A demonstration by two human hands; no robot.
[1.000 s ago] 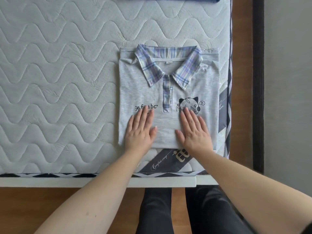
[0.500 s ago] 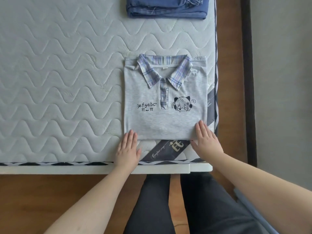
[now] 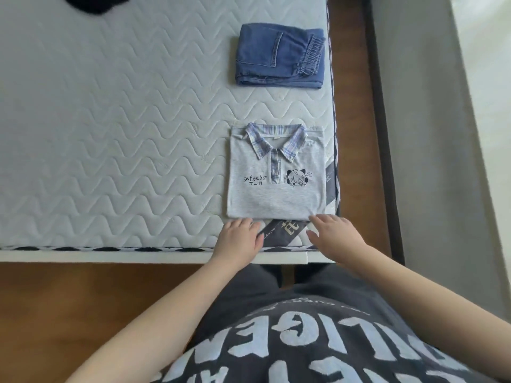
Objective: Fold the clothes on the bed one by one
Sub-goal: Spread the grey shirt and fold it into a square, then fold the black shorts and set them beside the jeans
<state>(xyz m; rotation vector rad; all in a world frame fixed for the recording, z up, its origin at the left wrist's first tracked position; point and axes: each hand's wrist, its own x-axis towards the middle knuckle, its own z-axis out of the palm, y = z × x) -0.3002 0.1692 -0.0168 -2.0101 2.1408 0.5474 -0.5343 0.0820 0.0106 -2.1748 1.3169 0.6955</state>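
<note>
Quilted white mattress (image 3: 110,134) fills most of the view, with a strip of wooden floor (image 3: 69,299) along its near edge and a grey wall off to the right. On the right part of the bed lies the grey polo shirt (image 3: 276,194), folded into a neat rectangle, plaid collar at the far end and the printed front facing up. A second ago both palms lay flat on its lower front, smoothing it; half a second ago they had slid out to its near corners; now they are off the cloth and drawn back toward the body. The left hand (image 3: 237,239) rests on the mattress just near of the shirt's near-left corner, fingers relaxed and holding nothing. The right hand (image 3: 336,234) sits at the near-right corner, fingers loosely spread, their tips at or just over the hem, gripping nothing. I judge this shirt finished. Farther away, well apart from it, a pair of blue jeans (image 3: 279,59) lies already folded. At the far-left edge a dark garment (image 3: 94,2) shows only in part and blurred, probably next in line. No baskets, boxes or other containers are in sight; the folded pieces sit straight on the bed
</note>
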